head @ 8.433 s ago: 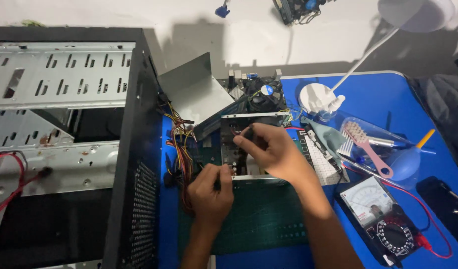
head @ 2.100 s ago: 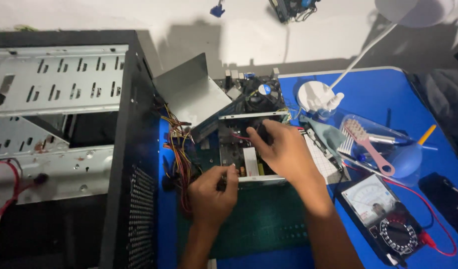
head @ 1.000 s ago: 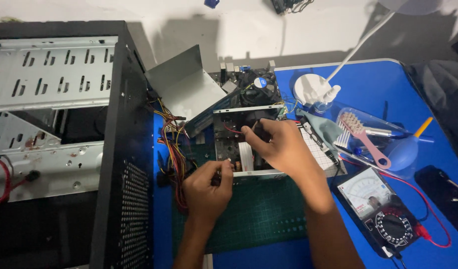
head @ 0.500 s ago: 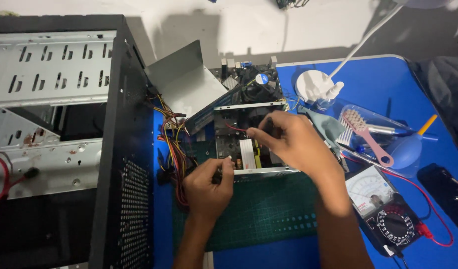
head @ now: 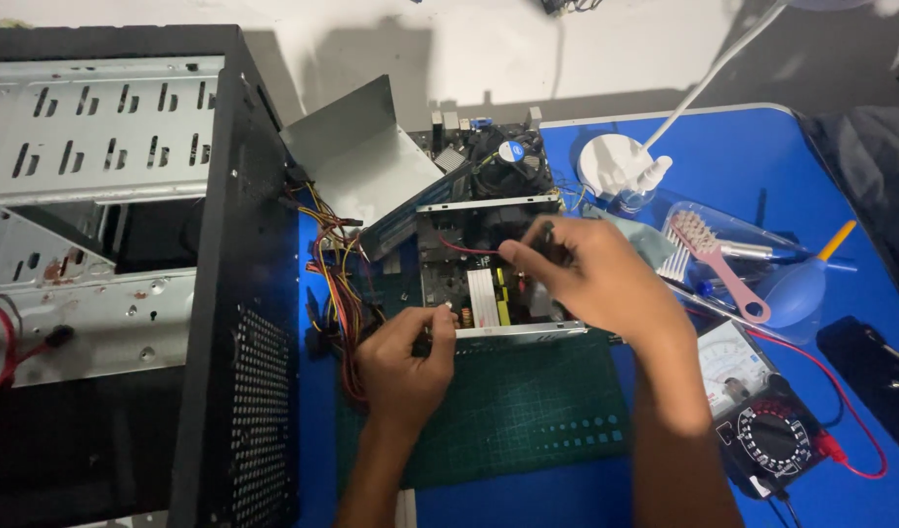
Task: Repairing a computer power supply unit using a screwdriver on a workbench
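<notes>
An opened power supply (head: 474, 284) with a bare circuit board lies at the far edge of a green cutting mat (head: 538, 416). My left hand (head: 405, 367) is closed at the unit's front left rim, pinching a small dark tool there. Over the board, my right hand (head: 601, 279) grips a thin black probe (head: 547, 235) that points down into the unit. A red wire (head: 459, 249) runs across the board beside it. A bundle of coloured cables (head: 337, 284) leaves the unit's left side.
A black computer case (head: 224, 293) lies open on the left. The grey metal cover (head: 357, 161) and a motherboard with a fan (head: 503, 161) sit behind the unit. On the blue table to the right are an analogue multimeter (head: 763, 416), pink brush (head: 723, 264), blue blower (head: 802, 288) and white lamp base (head: 616, 161).
Both hands have stayed at the power supply. My right hand has shifted the probe slightly over the board, and the view has drifted a little.
</notes>
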